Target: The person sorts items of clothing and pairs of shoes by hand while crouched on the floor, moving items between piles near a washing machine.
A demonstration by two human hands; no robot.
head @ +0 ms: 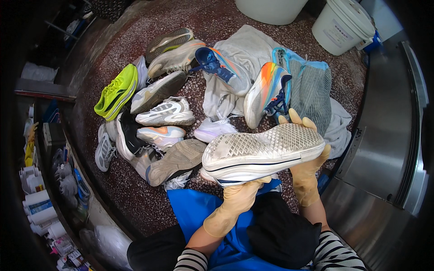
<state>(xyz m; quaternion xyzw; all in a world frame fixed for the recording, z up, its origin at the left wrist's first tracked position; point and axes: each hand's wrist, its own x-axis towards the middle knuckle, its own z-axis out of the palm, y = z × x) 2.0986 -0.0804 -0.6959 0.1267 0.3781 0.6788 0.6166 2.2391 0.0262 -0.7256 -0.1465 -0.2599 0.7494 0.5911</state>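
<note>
A white sneaker [261, 152] with a worn, diamond-patterned sole is held sole-up above my lap. My left hand [242, 194], in a pale rubber glove, grips its near side from below; part of the fingers is hidden by the shoe. My right hand [310, 149], gloved alike, holds its right end, with fingertips showing over the far edge. Just beyond lie a white-and-lilac shoe [215, 129] and an orange-and-blue running shoe [266, 95]. A shoe with a brown-grey sole [178, 159] rests sole-up to the left of the held sneaker.
Several more shoes, among them a neon-yellow one [117, 91], lie on the speckled floor. Grey cloths [245, 40] and a ribbed grey bundle [310, 91] lie beyond. A lidded white bucket [342, 30] stands far right, a metal cabinet [376, 152] right, bottles [39, 205] on a shelf left.
</note>
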